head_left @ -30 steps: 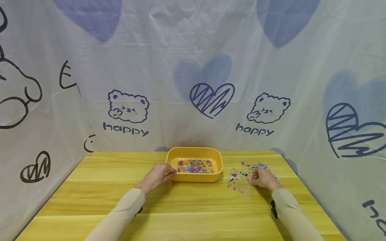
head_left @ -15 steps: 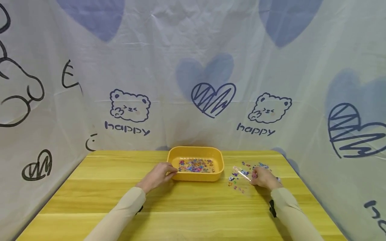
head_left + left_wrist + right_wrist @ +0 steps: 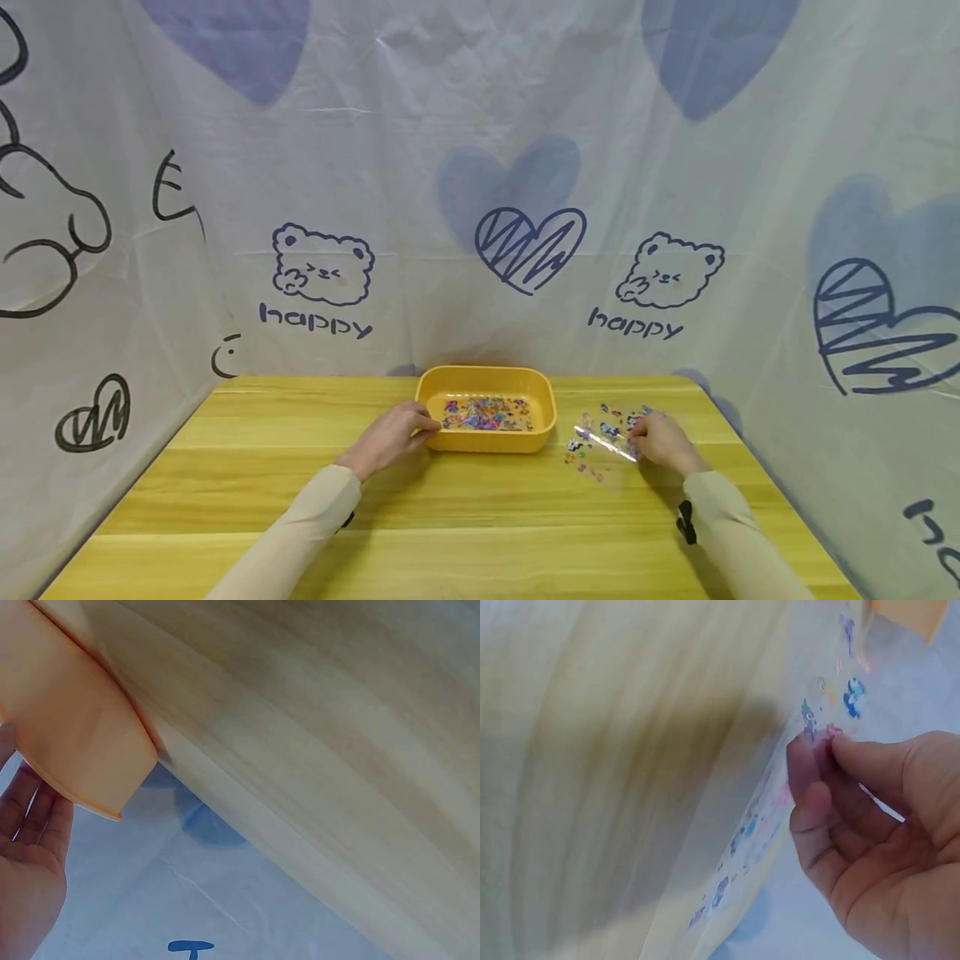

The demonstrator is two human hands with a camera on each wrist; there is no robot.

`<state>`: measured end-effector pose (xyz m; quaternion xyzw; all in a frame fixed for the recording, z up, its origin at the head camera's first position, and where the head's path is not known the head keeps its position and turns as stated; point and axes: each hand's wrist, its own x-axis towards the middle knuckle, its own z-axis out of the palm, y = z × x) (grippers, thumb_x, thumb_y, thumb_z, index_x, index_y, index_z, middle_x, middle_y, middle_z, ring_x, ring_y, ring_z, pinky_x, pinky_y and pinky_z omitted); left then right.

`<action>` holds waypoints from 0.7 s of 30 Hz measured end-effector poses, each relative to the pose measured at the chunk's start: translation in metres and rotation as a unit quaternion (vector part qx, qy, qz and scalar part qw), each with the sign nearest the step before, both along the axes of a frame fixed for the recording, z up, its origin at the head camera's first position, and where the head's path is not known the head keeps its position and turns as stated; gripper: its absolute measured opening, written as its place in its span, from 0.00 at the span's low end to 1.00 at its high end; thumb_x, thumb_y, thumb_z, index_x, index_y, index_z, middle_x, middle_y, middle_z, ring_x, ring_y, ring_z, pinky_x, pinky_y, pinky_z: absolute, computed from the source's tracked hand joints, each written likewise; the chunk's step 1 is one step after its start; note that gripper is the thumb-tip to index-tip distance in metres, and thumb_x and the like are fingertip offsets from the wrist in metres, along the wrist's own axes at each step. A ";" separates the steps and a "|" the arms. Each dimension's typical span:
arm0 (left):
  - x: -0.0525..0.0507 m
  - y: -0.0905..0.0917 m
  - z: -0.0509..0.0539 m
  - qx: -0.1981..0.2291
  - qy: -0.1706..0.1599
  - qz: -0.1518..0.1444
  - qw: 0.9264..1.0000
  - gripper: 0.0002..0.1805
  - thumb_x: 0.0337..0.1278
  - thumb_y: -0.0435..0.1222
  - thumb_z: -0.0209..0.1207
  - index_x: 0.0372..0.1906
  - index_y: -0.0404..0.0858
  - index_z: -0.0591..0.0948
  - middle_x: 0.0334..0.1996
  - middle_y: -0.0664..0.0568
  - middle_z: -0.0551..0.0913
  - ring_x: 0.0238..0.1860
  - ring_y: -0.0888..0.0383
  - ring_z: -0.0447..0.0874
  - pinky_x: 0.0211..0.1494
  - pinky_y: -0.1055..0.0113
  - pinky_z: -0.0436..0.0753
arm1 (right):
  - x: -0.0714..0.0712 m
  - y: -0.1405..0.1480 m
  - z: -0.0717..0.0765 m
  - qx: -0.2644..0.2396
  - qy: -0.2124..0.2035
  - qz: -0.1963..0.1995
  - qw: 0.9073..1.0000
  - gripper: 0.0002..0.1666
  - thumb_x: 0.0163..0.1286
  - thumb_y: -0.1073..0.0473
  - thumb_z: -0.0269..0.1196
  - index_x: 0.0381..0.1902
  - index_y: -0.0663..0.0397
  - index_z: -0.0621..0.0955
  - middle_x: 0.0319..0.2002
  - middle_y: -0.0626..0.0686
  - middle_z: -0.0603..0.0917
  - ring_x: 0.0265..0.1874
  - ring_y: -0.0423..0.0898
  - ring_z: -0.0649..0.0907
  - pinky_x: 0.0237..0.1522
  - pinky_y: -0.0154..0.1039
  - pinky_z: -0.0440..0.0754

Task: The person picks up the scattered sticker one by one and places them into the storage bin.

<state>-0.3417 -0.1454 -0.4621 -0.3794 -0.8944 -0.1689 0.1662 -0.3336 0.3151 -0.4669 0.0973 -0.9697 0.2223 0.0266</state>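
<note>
"Right hand (image 3: 667, 443)?"
"Pinching one clear, glossy plastic sheet (image 3: 607, 443) dotted with colourful stickers (image 3: 574, 447), towards the far right corner of the smooth wood-grained table (image 3: 450, 533)."
"Left hand (image 3: 387, 437)?"
"Pinching the rim of one yellow, rounded-rectangular plastic tub (image 3: 487, 442), by the far edge."

Bin (image 3: 487, 441) on tbl (image 3: 450, 533), sheet (image 3: 604, 442) to R

Cream long sleeves (image 3: 738, 542) show at lower left and lower right, a black piece (image 3: 686, 523) beside each cuff (image 3: 341, 485).
</note>
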 end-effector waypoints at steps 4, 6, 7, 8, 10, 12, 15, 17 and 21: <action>0.001 -0.001 0.001 0.007 -0.013 0.002 1.000 0.08 0.59 0.32 0.65 0.42 0.39 0.89 0.35 0.53 0.86 0.36 0.59 0.81 0.41 0.66 0.83 | 0.002 0.006 0.006 0.007 -0.001 -0.020 1.000 0.07 0.66 0.63 0.64 0.36 0.59 0.87 0.32 0.53 0.88 0.30 0.44 0.82 0.34 0.45 0.83; 0.002 -0.001 0.002 0.011 -0.017 0.000 1.000 0.08 0.59 0.32 0.65 0.42 0.39 0.89 0.35 0.53 0.86 0.36 0.59 0.81 0.41 0.66 0.83 | 0.002 0.008 0.008 0.016 -0.006 -0.028 0.999 0.08 0.67 0.60 0.64 0.37 0.57 0.88 0.30 0.51 0.87 0.28 0.44 0.83 0.34 0.46 0.82; 0.002 -0.002 0.002 0.013 -0.018 -0.001 1.000 0.08 0.59 0.32 0.65 0.42 0.38 0.89 0.35 0.53 0.85 0.36 0.59 0.81 0.41 0.66 0.83 | 0.002 0.008 0.009 0.019 -0.010 -0.032 0.999 0.08 0.67 0.58 0.64 0.37 0.56 0.88 0.29 0.49 0.87 0.27 0.43 0.82 0.33 0.44 0.81; 0.002 -0.002 0.002 0.013 -0.019 -0.001 1.000 0.08 0.58 0.32 0.65 0.42 0.38 0.89 0.35 0.53 0.85 0.36 0.59 0.81 0.41 0.67 0.83 | 0.002 0.009 0.010 0.020 -0.012 -0.032 0.999 0.09 0.68 0.58 0.64 0.38 0.56 0.88 0.27 0.48 0.87 0.26 0.42 0.82 0.31 0.43 0.80; 0.003 -0.002 0.003 0.013 -0.020 -0.002 1.000 0.08 0.58 0.31 0.65 0.42 0.38 0.89 0.35 0.53 0.85 0.36 0.59 0.81 0.41 0.67 0.83 | 0.003 0.009 0.011 0.014 -0.019 -0.029 0.999 0.10 0.70 0.57 0.62 0.39 0.56 0.87 0.24 0.47 0.85 0.23 0.41 0.80 0.29 0.40 0.77; 0.002 -0.002 0.002 0.013 -0.021 -0.001 1.000 0.08 0.59 0.31 0.65 0.42 0.38 0.89 0.35 0.53 0.85 0.36 0.59 0.81 0.41 0.67 0.83 | 0.004 0.008 0.012 0.007 -0.022 -0.019 1.000 0.10 0.71 0.58 0.61 0.38 0.57 0.87 0.21 0.47 0.84 0.21 0.41 0.79 0.28 0.38 0.74; 0.002 -0.002 0.000 0.015 -0.013 -0.004 1.000 0.08 0.58 0.31 0.65 0.42 0.38 0.89 0.34 0.53 0.85 0.35 0.60 0.80 0.40 0.66 0.83 | 0.006 0.008 0.016 -0.002 -0.028 -0.001 1.000 0.10 0.71 0.61 0.60 0.35 0.58 0.86 0.21 0.49 0.83 0.21 0.41 0.77 0.29 0.37 0.73; 0.001 -0.002 -0.001 0.016 0.002 -0.011 1.000 0.08 0.56 0.30 0.66 0.41 0.38 0.89 0.33 0.53 0.85 0.34 0.60 0.80 0.39 0.67 0.83 | 0.008 0.007 0.019 -0.002 -0.035 0.007 0.999 0.10 0.71 0.62 0.59 0.36 0.59 0.86 0.22 0.50 0.83 0.23 0.42 0.77 0.30 0.37 0.73; 0.002 -0.001 0.000 0.013 0.009 -0.014 1.000 0.07 0.56 0.30 0.66 0.40 0.37 0.89 0.33 0.52 0.85 0.34 0.59 0.80 0.39 0.66 0.83 | 0.011 0.008 0.025 -0.014 -0.050 0.003 0.999 0.11 0.71 0.62 0.60 0.43 0.63 0.85 0.27 0.50 0.86 0.25 0.44 0.80 0.28 0.37 0.75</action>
